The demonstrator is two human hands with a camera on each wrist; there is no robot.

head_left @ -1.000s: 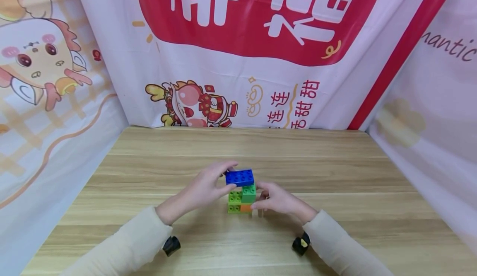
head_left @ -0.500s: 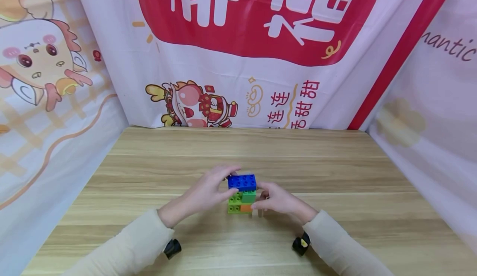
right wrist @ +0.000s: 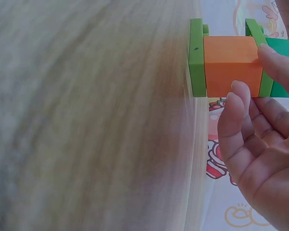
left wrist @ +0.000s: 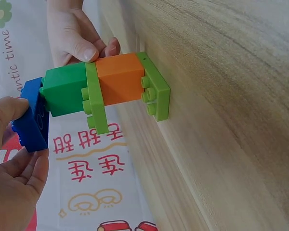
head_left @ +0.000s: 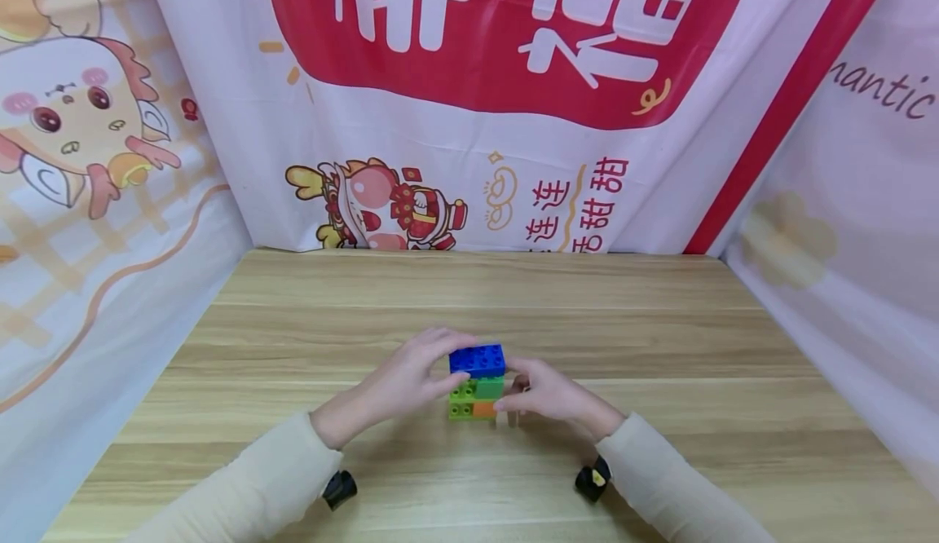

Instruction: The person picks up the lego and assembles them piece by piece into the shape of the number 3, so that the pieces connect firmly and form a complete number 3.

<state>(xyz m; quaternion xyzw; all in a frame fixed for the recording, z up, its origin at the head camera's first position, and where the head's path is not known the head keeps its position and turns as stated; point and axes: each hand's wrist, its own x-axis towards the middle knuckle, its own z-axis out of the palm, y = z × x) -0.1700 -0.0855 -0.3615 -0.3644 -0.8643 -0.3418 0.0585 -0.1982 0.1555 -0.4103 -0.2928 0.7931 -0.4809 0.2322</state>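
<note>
A stack of toy building bricks stands on the wooden table: a thin lime plate at the bottom, an orange block, a second lime plate, then a green block. My left hand pinches a blue brick between thumb and fingers, right at the studs of the green block. In the left wrist view the blue brick sits slightly tilted there, overhanging to one side. My right hand grips the stack from the right, thumb on the upper lime plate's edge beside the orange block.
The wooden table stretches around the stack. Printed cloth hangs behind it and along both sides. Black wrist devices, one on the left and one on the right, stick out below the sleeves.
The left hand has brought the blue brick down and slightly right, from above the green block to its studs. In the last half second it barely moved. The right hand stays in place.
</note>
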